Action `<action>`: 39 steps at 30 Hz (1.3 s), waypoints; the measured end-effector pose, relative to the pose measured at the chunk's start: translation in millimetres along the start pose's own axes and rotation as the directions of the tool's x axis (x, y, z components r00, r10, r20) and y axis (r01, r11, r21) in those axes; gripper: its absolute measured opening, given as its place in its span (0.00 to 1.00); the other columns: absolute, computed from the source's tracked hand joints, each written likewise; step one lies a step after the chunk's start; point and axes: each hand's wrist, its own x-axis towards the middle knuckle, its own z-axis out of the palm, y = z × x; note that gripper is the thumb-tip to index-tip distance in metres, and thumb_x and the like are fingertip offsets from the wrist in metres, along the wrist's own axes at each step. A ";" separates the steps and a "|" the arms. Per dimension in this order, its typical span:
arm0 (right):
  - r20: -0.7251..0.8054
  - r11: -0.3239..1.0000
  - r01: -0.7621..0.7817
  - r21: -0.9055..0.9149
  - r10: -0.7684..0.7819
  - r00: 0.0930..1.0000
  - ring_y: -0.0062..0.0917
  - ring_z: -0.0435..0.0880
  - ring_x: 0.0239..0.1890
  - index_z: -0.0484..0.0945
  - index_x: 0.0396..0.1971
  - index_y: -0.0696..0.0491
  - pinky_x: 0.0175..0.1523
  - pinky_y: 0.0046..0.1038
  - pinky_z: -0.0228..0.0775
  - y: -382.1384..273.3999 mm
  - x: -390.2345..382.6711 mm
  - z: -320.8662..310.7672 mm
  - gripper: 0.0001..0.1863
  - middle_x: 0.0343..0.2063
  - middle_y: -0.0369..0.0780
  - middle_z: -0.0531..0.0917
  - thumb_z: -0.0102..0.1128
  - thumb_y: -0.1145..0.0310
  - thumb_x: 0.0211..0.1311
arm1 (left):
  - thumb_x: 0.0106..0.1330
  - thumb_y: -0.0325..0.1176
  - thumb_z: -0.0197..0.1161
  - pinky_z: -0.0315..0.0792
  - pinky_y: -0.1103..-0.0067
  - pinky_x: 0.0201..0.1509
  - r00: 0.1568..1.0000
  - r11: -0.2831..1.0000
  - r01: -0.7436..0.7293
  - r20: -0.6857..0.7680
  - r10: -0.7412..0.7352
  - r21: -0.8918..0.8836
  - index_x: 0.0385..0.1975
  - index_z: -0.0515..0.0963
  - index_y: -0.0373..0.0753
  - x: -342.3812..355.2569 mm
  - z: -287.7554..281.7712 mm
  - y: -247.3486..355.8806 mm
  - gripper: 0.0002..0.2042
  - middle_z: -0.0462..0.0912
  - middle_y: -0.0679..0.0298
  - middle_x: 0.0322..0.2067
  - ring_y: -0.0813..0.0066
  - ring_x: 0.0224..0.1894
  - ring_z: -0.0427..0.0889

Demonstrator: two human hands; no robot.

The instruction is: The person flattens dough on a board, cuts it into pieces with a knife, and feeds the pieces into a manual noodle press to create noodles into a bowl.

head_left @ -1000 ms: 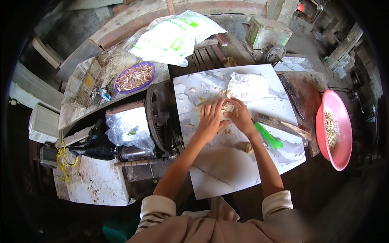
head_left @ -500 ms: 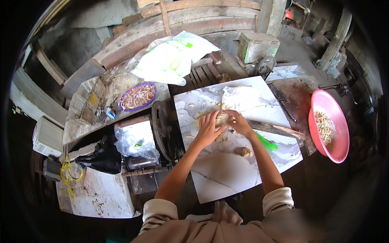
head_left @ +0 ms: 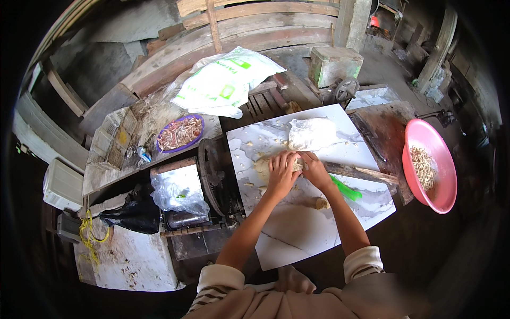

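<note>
My left hand and my right hand are together on a lump of pale dough, fingers curled over it on a white marbled board. The dough is partly hidden under them. Just behind lies a white plastic bag. To the right of my hands are a wooden stick and a bright green plastic object. A smaller dough piece sits nearer me, and crumbs are scattered over the board.
A pink basin of pale strands stands at right. At left are a machine with a wheel, a purple tray of strands, plastic baskets and a black bag. Behind lie a white printed sack and a metal box.
The view has shifted, so the board and sack appear lower in the picture. Both hands stay on the dough, their fingers and grip slightly moved.
</note>
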 end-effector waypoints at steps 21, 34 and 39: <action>-0.273 0.956 -0.219 0.195 0.268 0.924 0.32 0.80 0.24 0.79 0.33 0.57 0.33 0.29 0.72 -6.5 -34.1 -11.5 0.09 0.26 0.47 0.80 0.60 0.79 0.49 | 0.57 0.32 0.61 0.46 0.54 0.66 0.960 0.949 0.277 -0.083 -0.267 0.152 0.51 0.65 0.45 -3.1 15.6 33.2 0.21 0.64 0.62 0.53 0.61 0.61 0.60; 0.134 0.968 0.251 -0.001 -0.248 0.959 0.39 0.71 0.49 0.70 0.51 0.60 0.54 0.33 0.66 -18.3 -117.3 -47.6 0.21 0.47 0.47 0.73 0.53 0.79 0.56 | 0.63 0.32 0.56 0.52 0.66 0.60 0.773 0.849 0.523 -0.375 -0.512 -0.083 0.50 0.69 0.38 -107.2 14.2 122.6 0.16 0.69 0.55 0.51 0.56 0.54 0.60; 0.219 0.870 0.419 -0.262 -0.369 0.903 0.40 0.65 0.53 0.67 0.52 0.63 0.56 0.35 0.62 0.2 -122.5 -31.1 0.24 0.45 0.48 0.71 0.54 0.77 0.52 | 0.66 0.34 0.53 0.51 0.67 0.61 0.661 0.757 0.627 -0.390 -0.641 -0.182 0.51 0.69 0.38 -120.1 8.3 142.8 0.15 0.71 0.58 0.50 0.57 0.53 0.61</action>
